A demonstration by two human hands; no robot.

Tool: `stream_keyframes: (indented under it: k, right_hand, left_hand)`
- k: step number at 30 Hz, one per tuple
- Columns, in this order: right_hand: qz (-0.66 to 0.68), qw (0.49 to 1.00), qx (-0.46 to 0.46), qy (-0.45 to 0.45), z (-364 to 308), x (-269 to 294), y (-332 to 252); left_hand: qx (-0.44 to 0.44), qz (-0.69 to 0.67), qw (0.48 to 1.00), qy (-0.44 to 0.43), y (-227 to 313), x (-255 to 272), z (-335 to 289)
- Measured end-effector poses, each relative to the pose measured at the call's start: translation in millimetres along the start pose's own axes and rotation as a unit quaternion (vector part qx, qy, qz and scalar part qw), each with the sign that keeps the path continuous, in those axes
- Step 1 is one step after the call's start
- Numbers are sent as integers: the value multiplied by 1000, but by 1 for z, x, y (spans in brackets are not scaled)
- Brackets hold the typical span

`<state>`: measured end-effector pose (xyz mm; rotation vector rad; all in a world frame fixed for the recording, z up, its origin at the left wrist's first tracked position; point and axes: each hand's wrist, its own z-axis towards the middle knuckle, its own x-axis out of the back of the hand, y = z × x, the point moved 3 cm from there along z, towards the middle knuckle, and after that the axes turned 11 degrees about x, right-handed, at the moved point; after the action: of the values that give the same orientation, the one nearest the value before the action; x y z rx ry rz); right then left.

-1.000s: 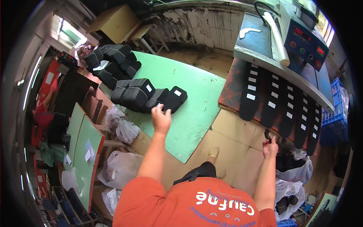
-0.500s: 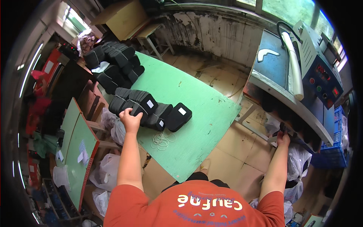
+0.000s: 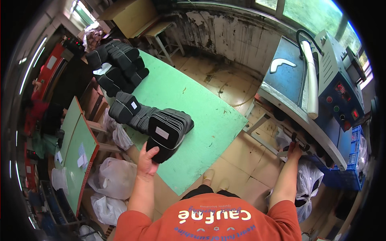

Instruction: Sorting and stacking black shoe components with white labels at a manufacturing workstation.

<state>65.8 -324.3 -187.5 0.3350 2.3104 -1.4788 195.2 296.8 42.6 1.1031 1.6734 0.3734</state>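
Observation:
My left hand grips the near end of a bundle of black, round-cornered pads. A thin pale band runs round it and a white label is stuck on its face. It looks raised above the green table, tilted toward me. Behind it, a row of similar pads lies on the table. Off to the right, my right hand is closed at the underside of the machine, by dark fittings; what its fingers hold is hard to make out.
More black pad bundles are piled at the table's far left. A white curved piece lies on the machine's blue bed. Plastic bags sit by the lower left table, others below the machine, beside a blue crate.
My left hand has moved toward me and now holds a pad bundle, which covers the loose white bands seen before. My right hand stays by the machine's underside.

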Motion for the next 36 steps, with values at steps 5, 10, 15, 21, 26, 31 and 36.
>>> stream_keyframes:
  k: [5, 10, 15, 21, 26, 31, 36]
  right_hand:
    - [-28, 996, -42, 68, -4, 8, 17]
    - [-82, 913, -23, -400, -218, -85, 40]
    - [-1, 782, -133, -609, -334, -113, 21]
    - [-106, 833, -107, -533, -336, -115, 5]
    - [-133, 827, -94, -539, -337, -118, 17]
    - [28, 808, -398, -433, -307, -128, 57]
    - [-31, 877, -283, -388, -317, -142, 129]
  left_hand:
    - [189, -151, 966, -91, -80, -25, -9]
    - [237, -131, 960, -76, -121, -55, -17]
    - [116, 109, 987, 13, -151, -77, -16]
    - [-394, 715, 572, 78, -121, -139, -56]
    - [-325, 775, 537, -70, -130, -131, -49]
    - [-67, 846, 454, -273, -143, -77, -52]
    - [-84, 865, 492, -59, -121, 37, 0]
